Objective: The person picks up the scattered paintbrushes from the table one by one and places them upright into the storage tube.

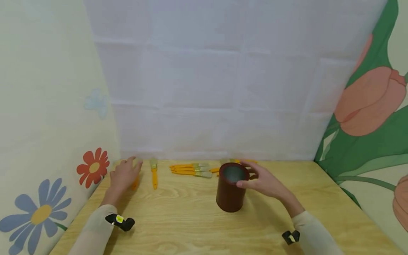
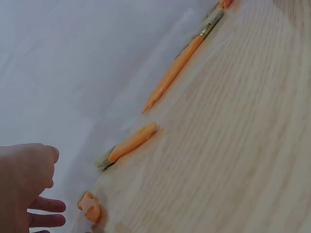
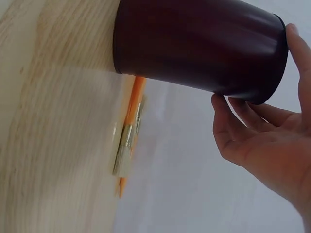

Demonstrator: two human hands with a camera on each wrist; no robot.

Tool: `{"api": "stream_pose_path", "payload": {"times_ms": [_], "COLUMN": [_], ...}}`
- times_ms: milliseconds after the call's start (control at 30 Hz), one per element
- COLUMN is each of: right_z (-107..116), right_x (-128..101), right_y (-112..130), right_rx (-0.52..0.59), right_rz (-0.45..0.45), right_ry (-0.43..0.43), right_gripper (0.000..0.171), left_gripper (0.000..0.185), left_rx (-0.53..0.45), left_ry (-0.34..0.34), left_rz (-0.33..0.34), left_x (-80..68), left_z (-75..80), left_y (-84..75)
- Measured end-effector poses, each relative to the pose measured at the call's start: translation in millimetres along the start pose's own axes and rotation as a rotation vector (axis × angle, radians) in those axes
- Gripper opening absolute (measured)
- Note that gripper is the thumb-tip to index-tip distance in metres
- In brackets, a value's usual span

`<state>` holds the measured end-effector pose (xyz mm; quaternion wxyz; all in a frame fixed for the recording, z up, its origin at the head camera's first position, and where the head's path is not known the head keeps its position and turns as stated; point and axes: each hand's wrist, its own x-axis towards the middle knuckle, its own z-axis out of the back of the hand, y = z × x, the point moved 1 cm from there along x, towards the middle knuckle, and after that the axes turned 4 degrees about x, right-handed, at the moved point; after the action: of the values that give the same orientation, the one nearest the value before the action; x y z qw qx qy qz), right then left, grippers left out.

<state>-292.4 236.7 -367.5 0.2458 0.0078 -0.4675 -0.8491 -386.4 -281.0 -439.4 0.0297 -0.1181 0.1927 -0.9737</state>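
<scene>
My right hand (image 1: 264,180) holds a dark red cylindrical cup (image 1: 230,194) by its rim, thumb and fingers spread around the near right side. The cup stands upright on the wooden table, and its opening shows nothing inside. In the right wrist view, the thumb (image 3: 297,46) lies at the rim while fingertips touch the wall. At the table's far left, my left hand (image 1: 124,175) is over an orange-handled paintbrush (image 1: 135,183), mostly hidden by it. In the left wrist view, its fingers extend toward that brush (image 2: 90,206), a small gap between them.
A single paintbrush (image 1: 154,175) lies beside the left hand, bristles toward the back. Several more brushes (image 1: 191,170) lie together mid-table, and others (image 1: 215,170) lie partly behind the cup. A white sheet (image 1: 204,134) hangs along the back edge; patterned walls flank the table (image 1: 178,226).
</scene>
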Motion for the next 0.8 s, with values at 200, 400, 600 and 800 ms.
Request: {"api": "stream_pose_path", "payload": {"times_ms": [200,400,600,800], "right_z": [-7,-11,-16,-18], "right_x": [0,2,4,4], "right_y": [-1,-2,-2,-1], "right_rx": [0.013,0.051,0.061,0.050], "right_rz": [0.042,0.058,0.042,0.054], "right_ry": [-0.076,-0.133,-0.132,-0.121], "right_gripper": [0.070,0.070,0.070,0.070], "left_gripper": [0.071,0.076,0.075,0.078], "left_rx": [-0.002,0.012,0.035,0.043], "left_ry": [-0.004,0.072,0.074,0.058], "left_rz": [0.006,0.056,0.126,0.199], "left_x": [1.5,1.0,-4.8,-3.5], "left_z": [-0.8,-3.2,-1.8,-6.0], "left_y": [-0.9,-4.4,-7.1,-10.6]}}
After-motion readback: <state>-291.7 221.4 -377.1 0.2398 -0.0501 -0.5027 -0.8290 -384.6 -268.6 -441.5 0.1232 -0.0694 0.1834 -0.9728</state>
